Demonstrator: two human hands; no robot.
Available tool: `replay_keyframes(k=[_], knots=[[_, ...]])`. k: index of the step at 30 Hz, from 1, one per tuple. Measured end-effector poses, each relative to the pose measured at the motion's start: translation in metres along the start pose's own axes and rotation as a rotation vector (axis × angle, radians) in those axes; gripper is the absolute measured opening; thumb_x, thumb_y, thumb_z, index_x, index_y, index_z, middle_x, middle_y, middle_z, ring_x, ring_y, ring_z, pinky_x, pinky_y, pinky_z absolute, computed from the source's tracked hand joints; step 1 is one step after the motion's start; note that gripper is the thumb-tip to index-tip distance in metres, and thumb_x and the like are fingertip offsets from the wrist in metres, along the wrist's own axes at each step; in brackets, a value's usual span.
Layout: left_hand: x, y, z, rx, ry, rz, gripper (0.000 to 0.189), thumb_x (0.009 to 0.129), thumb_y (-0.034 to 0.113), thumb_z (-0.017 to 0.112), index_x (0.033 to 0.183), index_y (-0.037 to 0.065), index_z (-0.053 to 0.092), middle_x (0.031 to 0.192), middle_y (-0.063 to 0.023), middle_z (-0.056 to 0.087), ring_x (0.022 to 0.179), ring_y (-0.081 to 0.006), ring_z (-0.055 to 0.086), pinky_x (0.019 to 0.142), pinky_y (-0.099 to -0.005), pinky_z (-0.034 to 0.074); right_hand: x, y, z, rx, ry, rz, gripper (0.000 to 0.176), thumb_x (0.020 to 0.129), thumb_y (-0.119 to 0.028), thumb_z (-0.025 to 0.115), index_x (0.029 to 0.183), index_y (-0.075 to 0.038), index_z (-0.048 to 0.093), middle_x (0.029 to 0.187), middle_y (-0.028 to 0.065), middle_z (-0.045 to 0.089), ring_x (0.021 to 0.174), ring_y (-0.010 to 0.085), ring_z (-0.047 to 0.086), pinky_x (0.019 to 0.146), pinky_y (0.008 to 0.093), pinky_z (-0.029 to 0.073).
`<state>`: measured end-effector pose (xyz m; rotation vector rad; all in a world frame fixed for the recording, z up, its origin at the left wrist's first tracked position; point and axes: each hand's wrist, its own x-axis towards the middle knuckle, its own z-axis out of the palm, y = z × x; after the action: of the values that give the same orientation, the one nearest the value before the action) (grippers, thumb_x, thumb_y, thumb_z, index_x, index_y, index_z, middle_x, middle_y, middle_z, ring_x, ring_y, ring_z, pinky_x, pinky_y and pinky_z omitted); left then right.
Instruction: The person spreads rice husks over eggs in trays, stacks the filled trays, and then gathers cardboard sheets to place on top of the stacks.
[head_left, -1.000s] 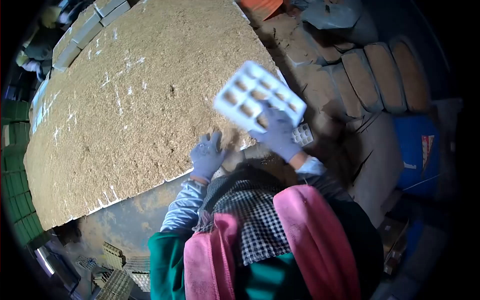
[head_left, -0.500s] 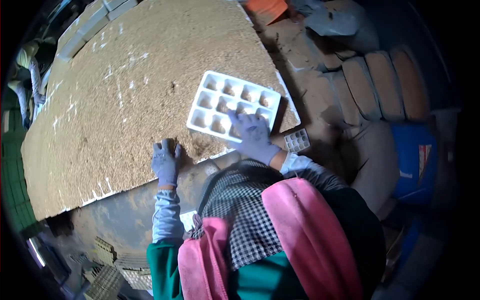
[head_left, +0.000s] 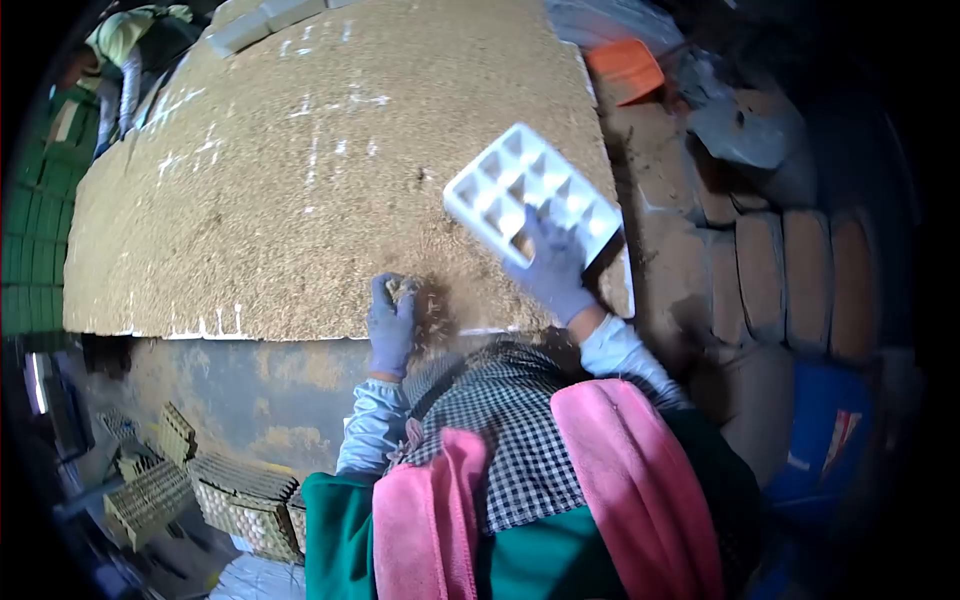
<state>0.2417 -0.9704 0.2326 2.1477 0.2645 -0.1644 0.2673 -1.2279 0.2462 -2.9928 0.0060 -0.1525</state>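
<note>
the right hand (head_left: pixel 553 268) grips the white tray (head_left: pixel 480 226) from its near side, over the soil (head_left: pixel 250 230); contact beneath is unclear. held one-sidedly, the tray could twist and tip out loose contents. the left hand (head_left: pixel 391 330) has fingers curled around some soil, which could sift out if they slacken.

Left edge: green stacks (head_left: pixel 38 235) are banked up.
Floor (head_left: pixel 225 385): grey, streaked with brown.
Right side: brown-filled bags (head_left: pixel 762 275) are lined up near a blue sack (head_left: pixel 818 425).
Shadow: the far right is left dark.
</note>
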Motion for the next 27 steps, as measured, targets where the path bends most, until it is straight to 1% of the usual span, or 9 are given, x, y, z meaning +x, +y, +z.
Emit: replay_keyframes(k=[5,7,10,12,15,17,21,23,27], knots=[[-0.02,-0.054,-0.047,-0.232,0.28,-0.06,0.034,0.095,0.021,0.046,0.123,0.002,0.048,0.117,-0.0168,0.055,0.107,-0.0256,0.053,0.09,-0.0327,0.042,0.13,0.045,0.015,0.051,0.023,0.167,0.087,0.073,-0.041,0.069,0.141,-0.007,0.027,0.126,0.0175,0.051,0.116,0.0298,0.049,0.096,0.0383,0.039],[-0.029,-0.085,-0.06,-0.157,0.414,-0.019,0.035,0.093,0.017,0.047,0.126,0.003,0.047,0.122,-0.016,0.052,0.109,-0.0248,0.052,0.091,-0.0331,0.041,0.16,-0.009,-0.002,0.213,-0.233,0.123,0.082,0.072,-0.044,0.07,0.138,-0.009,0.035,0.123,0.0158,0.053,0.116,0.0289,0.049,0.094,0.0358,0.041],[-0.026,-0.115,-0.095,0.188,0.556,-0.062,0.048,0.089,0.011,0.052,0.135,0.006,0.04,0.136,-0.0188,0.038,0.121,-0.0301,0.041,0.101,-0.0396,0.032,0.161,-0.097,0.048,0.041,-0.061,-0.521,0.074,0.07,-0.044,0.07,0.131,-0.01,0.045,0.116,0.0153,0.057,0.11,0.0303,0.053,0.091,0.04,0.043],[-0.014,-0.103,-0.092,0.398,0.565,-0.074,0.051,0.09,0.016,0.054,0.137,0.006,0.037,0.138,-0.0202,0.036,0.125,-0.0332,0.036,0.105,-0.0443,0.027,0.141,-0.154,0.012,0.186,-0.573,-0.657,0.071,0.071,-0.034,0.065,0.136,-0.014,0.042,0.123,0.0145,0.056,0.118,0.028,0.048,0.097,0.0421,0.037],[0.015,-0.111,-0.062,0.503,0.225,-0.199,0.079,0.088,0.051,0.051,0.144,0.006,0.02,0.149,-0.0256,0.013,0.138,-0.0433,0.004,0.107,-0.0589,-0.004,0.089,-0.151,0.037,0.055,-0.298,-0.877,0.071,0.074,-0.035,0.062,0.139,-0.02,0.038,0.127,0.0112,0.053,0.119,0.0247,0.048,0.101,0.0391,0.031],[0.005,-0.102,-0.013,0.465,0.202,0.15,0.085,0.087,0.055,0.05,0.146,0.005,0.015,0.15,-0.0265,0.004,0.138,-0.0437,-0.001,0.107,-0.0587,-0.004,0.068,-0.088,0.006,0.178,-0.402,-0.766,0.073,0.073,-0.036,0.067,0.138,-0.022,0.039,0.128,0.0095,0.052,0.118,0.0259,0.049,0.098,0.0408,0.034],[-0.039,-0.027,0.068,0.592,-0.087,0.421,0.088,0.085,0.056,0.051,0.145,0.003,0.014,0.15,-0.0249,0.007,0.138,-0.0418,0.003,0.108,-0.06,-0.006,-0.019,0.084,-0.017,0.361,-0.137,-0.358,0.069,0.063,-0.035,0.076,0.126,-0.016,0.054,0.121,0.0086,0.058,0.106,0.0266,0.055,0.094,0.0425,0.04],[-0.048,0.006,0.108,0.554,-0.081,0.898,0.081,0.086,0.052,0.051,0.146,0.009,0.016,0.148,-0.0237,0.018,0.138,-0.0412,0.009,0.108,-0.0618,-0.004,-0.073,0.145,-0.054,0.185,-0.017,-0.227,0.066,0.065,-0.029,0.074,0.126,-0.015,0.054,0.114,0.0094,0.061,0.102,0.0273,0.058,0.085,0.0372,0.049],[-0.048,0.033,0.136,0.476,-0.411,0.937,0.068,0.083,0.042,0.056,0.142,0.019,0.031,0.14,-0.0203,0.036,0.136,-0.0383,0.021,0.109,-0.0609,0.005,-0.169,0.192,-0.072,0.132,0.0,0.152,0.08,0.061,-0.026,0.078,0.132,-0.006,0.046,0.117,0.0164,0.057,0.103,0.0332,0.056,0.089,0.0406,0.046]])
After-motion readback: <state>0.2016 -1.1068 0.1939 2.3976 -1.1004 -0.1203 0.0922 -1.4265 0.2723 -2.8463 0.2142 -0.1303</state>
